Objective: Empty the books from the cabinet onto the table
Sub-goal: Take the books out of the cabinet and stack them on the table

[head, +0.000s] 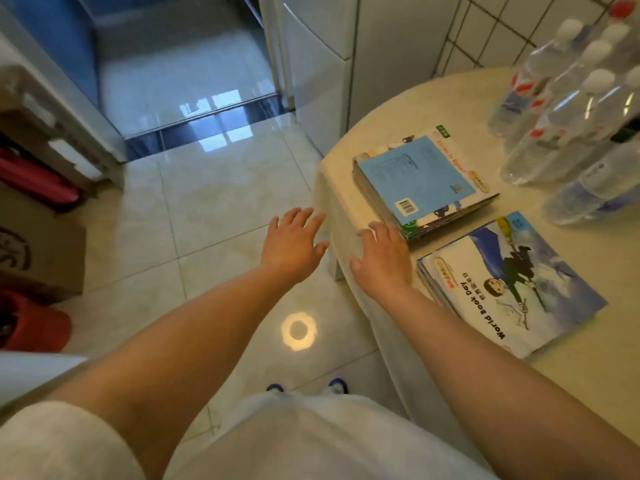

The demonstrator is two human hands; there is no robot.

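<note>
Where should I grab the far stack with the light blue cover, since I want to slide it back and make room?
Take the light blue-topped stack by its two long side edges, one hand per side, coming from the table's near rim where the right hand hovers. It is a pile of thin, loosely aligned booklets lying flat, so squeezing both sides likely keeps them together.

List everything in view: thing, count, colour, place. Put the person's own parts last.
far book stack: one, blue cover on top, on the table near its edge
near book stack: one, white-blue "World Book Day" cover, nearer the person
table: one, cream, right
water bottles: several, clear with white caps, table's far right
cardboard box: one, brown, floor left
red object: one, floor left
left hand: fingers spread, over floor
right hand: fingers spread, over table edge
</note>
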